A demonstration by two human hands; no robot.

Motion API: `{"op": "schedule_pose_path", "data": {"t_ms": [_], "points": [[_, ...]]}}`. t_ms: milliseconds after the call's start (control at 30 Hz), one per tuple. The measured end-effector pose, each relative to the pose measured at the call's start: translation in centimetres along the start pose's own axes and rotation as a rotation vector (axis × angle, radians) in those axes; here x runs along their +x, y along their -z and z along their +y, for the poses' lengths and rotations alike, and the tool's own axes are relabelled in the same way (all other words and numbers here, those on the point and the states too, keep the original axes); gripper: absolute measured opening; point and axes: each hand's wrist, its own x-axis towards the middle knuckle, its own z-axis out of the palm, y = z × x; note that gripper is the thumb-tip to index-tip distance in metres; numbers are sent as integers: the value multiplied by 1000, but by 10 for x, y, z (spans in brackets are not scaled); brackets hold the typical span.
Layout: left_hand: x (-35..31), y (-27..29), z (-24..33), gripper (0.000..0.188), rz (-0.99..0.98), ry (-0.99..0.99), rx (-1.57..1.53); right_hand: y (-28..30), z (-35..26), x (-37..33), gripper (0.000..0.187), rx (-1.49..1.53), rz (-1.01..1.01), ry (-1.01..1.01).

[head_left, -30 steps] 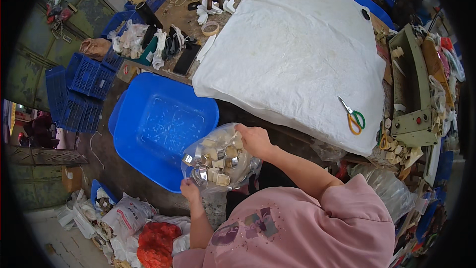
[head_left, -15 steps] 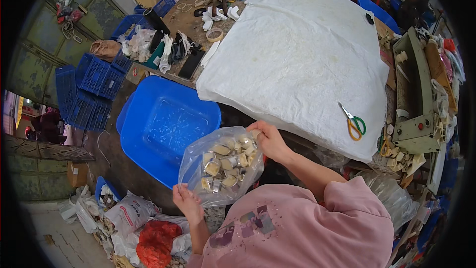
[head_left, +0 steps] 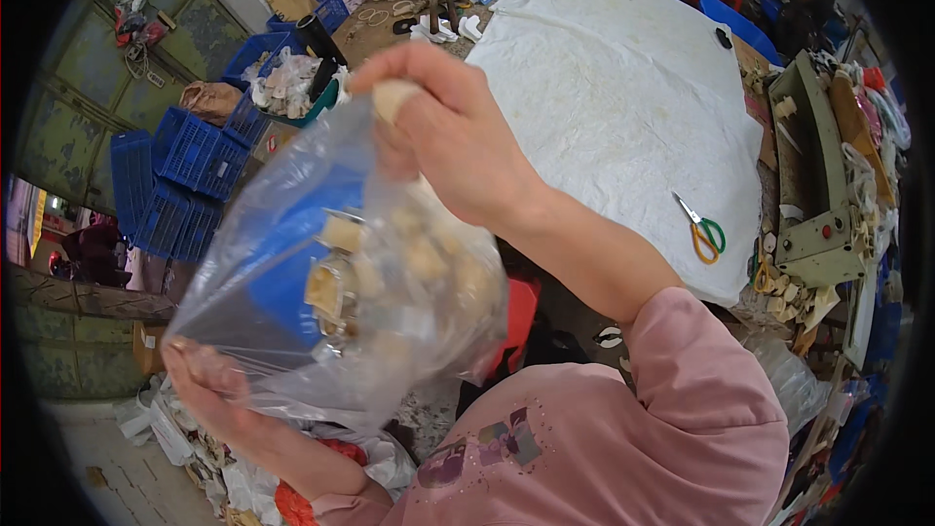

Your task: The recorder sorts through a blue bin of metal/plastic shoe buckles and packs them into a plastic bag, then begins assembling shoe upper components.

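Observation:
A clear plastic bag (head_left: 239,302) is raised and spread between my two hands. Inside it, small beige and silvery pieces (head_left: 331,287) are bunched toward the right side, partly blurred. My right hand (head_left: 438,127) grips the bag's upper edge, and a pale cover shows on one of its fingers. Low on the left, my left hand (head_left: 209,375) is closed on the bag's other edge. Behind the clear film lies the blue basin (head_left: 292,253), mostly covered by the bag.
A table with a white cloth (head_left: 623,117) stands ahead, with green-and-orange scissors (head_left: 703,234) near its right corner. Blue crates (head_left: 200,151) are stacked at the left. A green metal machine (head_left: 813,175) borders the right. Bags and scraps lie at lower left.
My hands have lifted the bag up and leftward and drawn its edges farther apart. The pieces inside have slid together toward the right.

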Motion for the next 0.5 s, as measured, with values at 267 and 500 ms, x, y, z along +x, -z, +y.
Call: {"op": "schedule_pose_path", "data": {"t_ms": [267, 500], "points": [[98, 46, 13, 19, -108, -152, 24, -47, 68, 45, 18, 144, 180, -6], [184, 123, -106, 16, -145, -18, 356, -41, 259, 38, 17, -369, 351, -195]]}}
